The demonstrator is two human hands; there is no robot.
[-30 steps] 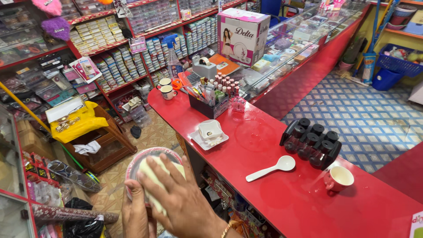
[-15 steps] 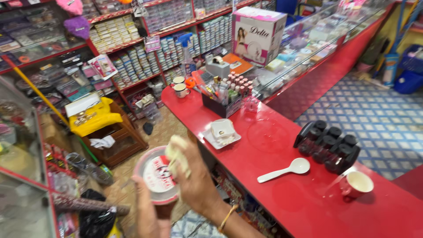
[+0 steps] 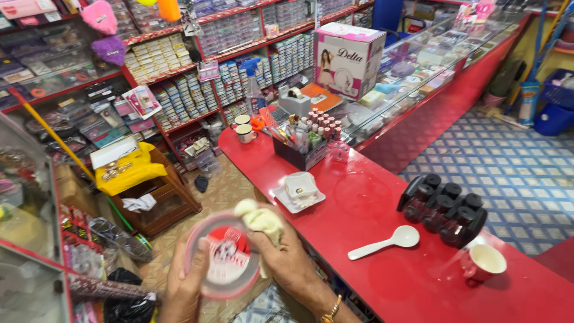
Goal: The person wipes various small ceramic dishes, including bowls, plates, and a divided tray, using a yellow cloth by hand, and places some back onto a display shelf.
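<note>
While the left hand (image 3: 182,287) grips a round clear container lid with a red-and-white label (image 3: 224,257) from below, fingers curled on its near-left rim, the right hand (image 3: 281,257) is closed on a bunched pale yellow cloth (image 3: 260,218) and presses it on the lid's upper right edge. Lid is blurred, held in the air low and near, left of the red surface (image 3: 382,275) and not touching it. Gold bracelet (image 3: 330,311) on the right wrist.

Step in hand, as I judge it: wiping the lid with the cloth, mid-stroke at the rim. Next move likely calls for a firm hold by the left hand and turning the lid so the cloth reaches the parts not yet covered; can't tell which parts are already clean.

On the surface: white plastic spoon (image 3: 385,242) near centre, bowl pointing right; black spice rack with dark jars (image 3: 445,209) just beyond it on the right; small pink-rimmed cup (image 3: 484,263) near right. White square dish set (image 3: 299,188) further left, then a dark organiser of small bottles and pens (image 3: 305,143) beyond that, two mugs (image 3: 244,128) at the far end. White and pink carton box (image 3: 348,57) sits on the glass display counter (image 3: 418,78) far back. Shelves of small boxed goods (image 3: 179,90) along the far left wall, wooden stool with yellow cloth (image 3: 134,173) on the floor below.
</note>
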